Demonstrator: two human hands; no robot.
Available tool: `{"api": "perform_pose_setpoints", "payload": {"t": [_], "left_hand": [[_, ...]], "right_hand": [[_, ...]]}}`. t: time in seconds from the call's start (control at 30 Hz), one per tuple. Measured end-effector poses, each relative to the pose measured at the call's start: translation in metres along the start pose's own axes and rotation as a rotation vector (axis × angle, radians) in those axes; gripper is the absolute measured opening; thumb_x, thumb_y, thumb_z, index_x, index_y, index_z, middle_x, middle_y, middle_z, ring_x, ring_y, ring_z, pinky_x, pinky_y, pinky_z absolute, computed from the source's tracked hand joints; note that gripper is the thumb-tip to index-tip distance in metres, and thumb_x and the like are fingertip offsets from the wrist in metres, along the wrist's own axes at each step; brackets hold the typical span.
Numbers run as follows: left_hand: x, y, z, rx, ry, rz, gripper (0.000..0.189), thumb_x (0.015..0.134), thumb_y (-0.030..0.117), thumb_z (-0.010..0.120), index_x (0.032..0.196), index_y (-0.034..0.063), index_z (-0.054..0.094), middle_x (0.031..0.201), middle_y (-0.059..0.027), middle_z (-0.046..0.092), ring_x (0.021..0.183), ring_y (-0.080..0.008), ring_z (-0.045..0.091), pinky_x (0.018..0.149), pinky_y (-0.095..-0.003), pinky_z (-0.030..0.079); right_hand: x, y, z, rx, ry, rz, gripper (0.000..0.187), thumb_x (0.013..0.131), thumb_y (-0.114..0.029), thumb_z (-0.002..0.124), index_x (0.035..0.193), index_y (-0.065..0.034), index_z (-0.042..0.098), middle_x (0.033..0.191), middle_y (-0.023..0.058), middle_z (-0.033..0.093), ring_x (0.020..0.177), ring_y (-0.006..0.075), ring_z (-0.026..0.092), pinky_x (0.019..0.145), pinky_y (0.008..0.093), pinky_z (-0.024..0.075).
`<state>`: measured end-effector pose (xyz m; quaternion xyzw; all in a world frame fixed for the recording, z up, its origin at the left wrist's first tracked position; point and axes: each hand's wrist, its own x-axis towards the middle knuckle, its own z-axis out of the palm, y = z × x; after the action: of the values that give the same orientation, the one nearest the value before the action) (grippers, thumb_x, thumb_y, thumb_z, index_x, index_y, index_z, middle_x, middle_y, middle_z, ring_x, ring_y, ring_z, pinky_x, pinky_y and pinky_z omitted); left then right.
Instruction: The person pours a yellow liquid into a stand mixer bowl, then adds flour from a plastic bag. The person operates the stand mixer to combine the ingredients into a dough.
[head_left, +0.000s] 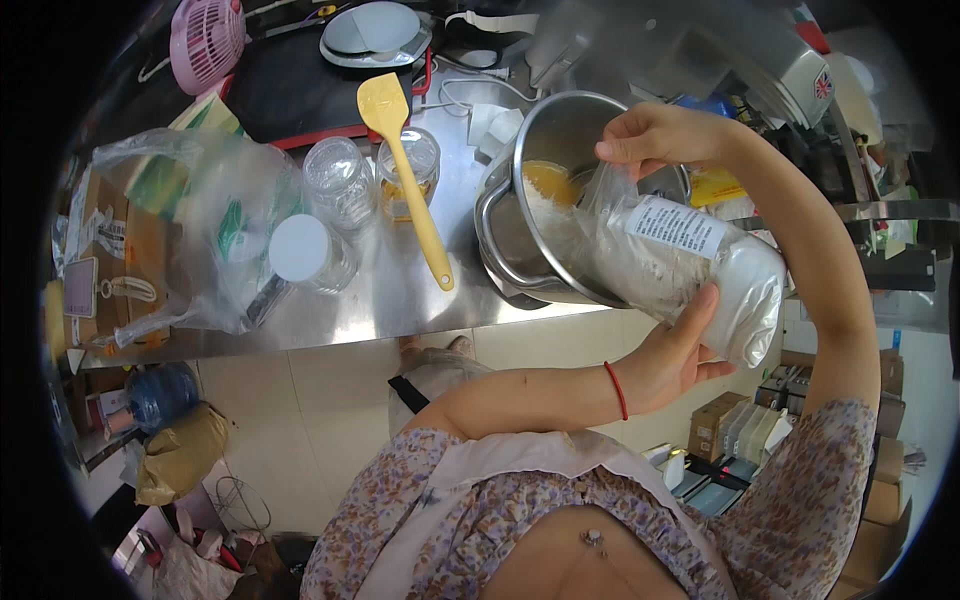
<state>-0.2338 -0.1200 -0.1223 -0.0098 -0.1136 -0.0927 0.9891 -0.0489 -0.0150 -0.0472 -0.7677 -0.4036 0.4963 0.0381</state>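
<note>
My left hand (679, 352), a red cord on its wrist, supports the underside of a clear plastic bag of white powder (750, 277). The bag bears a printed label and lies tilted, its mouth over a deep stainless steel pot (487, 217). At that mouth, the fingers of my right hand (649, 139) pinch the gathered plastic. Inside the pot are a yellow substance (551, 178) and white powder (541, 206). The bag hides part of the pot's inside. Left of the pot, a yellow spatula (412, 180) rests with its blade by a jar (411, 154).
On the steel counter (375, 307) stand a clear jar (337, 180), a white-lidded jar (304, 251) and a plastic carrier bag (217, 195). A kitchen scale (375, 34) and pink fan (208, 45) are behind. A metal machine (787, 75) stands back right. Cartons (716, 424) sit below right.
</note>
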Motion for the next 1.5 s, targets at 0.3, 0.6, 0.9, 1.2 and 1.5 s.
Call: {"api": "perform_pose_setpoints", "payload": {"t": [0.3,0.6,0.9,1.2,1.5], "left_hand": [[0.001,0.011,0.006,0.059,0.001,0.033,0.067,0.085,0.067,0.043,0.134,0.0229,0.034,0.127,0.0052,0.046,0.116,-0.0101,0.045,0.098,-0.0346,0.036],[0.004,0.026,0.013,-0.022,0.049,0.119,0.055,0.088,0.061,0.044,0.129,0.0248,0.040,0.123,0.0069,0.050,0.112,-0.0096,0.048,0.096,-0.0344,0.038],[0.006,0.032,0.011,0.018,0.042,0.132,0.054,0.087,0.057,0.050,0.128,0.0226,0.042,0.122,0.0060,0.051,0.113,-0.0107,0.049,0.092,-0.0390,0.043],[0.008,0.031,0.011,0.015,0.019,0.100,0.052,0.086,0.051,0.055,0.126,0.0196,0.044,0.122,0.0053,0.051,0.111,-0.0120,0.050,0.090,-0.0399,0.045],[0.005,0.031,0.013,0.038,0.064,0.088,0.052,0.086,0.047,0.057,0.125,0.0145,0.046,0.119,0.0039,0.051,0.107,-0.0122,0.052,0.089,-0.0388,0.046]], "right_hand": [[0.005,-0.003,-0.007,-0.014,-0.185,0.031,0.046,0.075,-0.048,0.072,0.090,-0.0062,0.060,0.087,0.0014,0.057,0.083,0.0099,0.056,0.081,0.0243,0.0450],[0.006,-0.018,-0.004,-0.185,-0.292,0.201,0.071,0.072,-0.064,0.064,0.111,-0.0051,0.057,0.104,0.0084,0.057,0.100,0.0178,0.054,0.089,0.0329,0.0410],[0.010,-0.014,-0.003,-0.219,-0.334,0.170,0.072,0.073,-0.066,0.062,0.113,-0.0060,0.055,0.107,0.0108,0.058,0.103,0.0199,0.053,0.089,0.0346,0.0409],[0.005,-0.013,-0.006,-0.196,-0.348,0.218,0.071,0.074,-0.063,0.064,0.117,-0.0081,0.049,0.104,0.0022,0.055,0.100,0.0149,0.053,0.087,0.0324,0.0404],[0.002,-0.006,0.000,-0.190,-0.347,0.198,0.085,0.071,-0.067,0.063,0.130,-0.0106,0.042,0.111,0.0091,0.056,0.105,0.0185,0.052,0.089,0.0351,0.0394]]}}
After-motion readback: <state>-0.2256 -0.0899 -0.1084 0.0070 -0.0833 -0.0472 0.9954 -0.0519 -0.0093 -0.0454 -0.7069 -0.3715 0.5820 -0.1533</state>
